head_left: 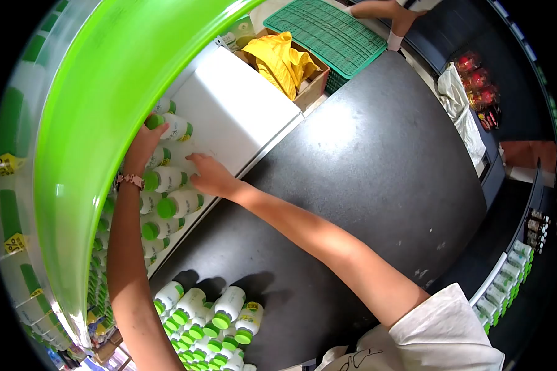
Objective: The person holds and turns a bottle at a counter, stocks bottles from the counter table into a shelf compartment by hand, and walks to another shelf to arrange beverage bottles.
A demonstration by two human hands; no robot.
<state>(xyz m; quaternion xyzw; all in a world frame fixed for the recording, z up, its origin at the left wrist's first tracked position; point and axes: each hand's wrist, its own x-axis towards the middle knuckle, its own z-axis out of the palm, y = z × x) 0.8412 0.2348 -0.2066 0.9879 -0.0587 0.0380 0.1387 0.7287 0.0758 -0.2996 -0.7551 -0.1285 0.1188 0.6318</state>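
White bottles with green caps stand in rows on a white shelf (247,93) at the left. My left hand (143,145), a bracelet on its wrist, has its fingers closed at the green cap of one white bottle (175,127) toward the shelf's back. Part of that grip is hidden behind the hand. My right hand (213,176) is over the shelf's front edge, fingers apart and holding nothing that I can see. Just left of it are another white bottle (170,179) and a nearer bottle (182,203).
A bright green curved panel (99,93) arches over the shelf. More bottles (229,306) stand on the dark table (365,161). Beyond are a yellow cloth (281,59) in a cardboard box, a green crate (328,31) and a person's legs (399,25). Dark shelves line the right.
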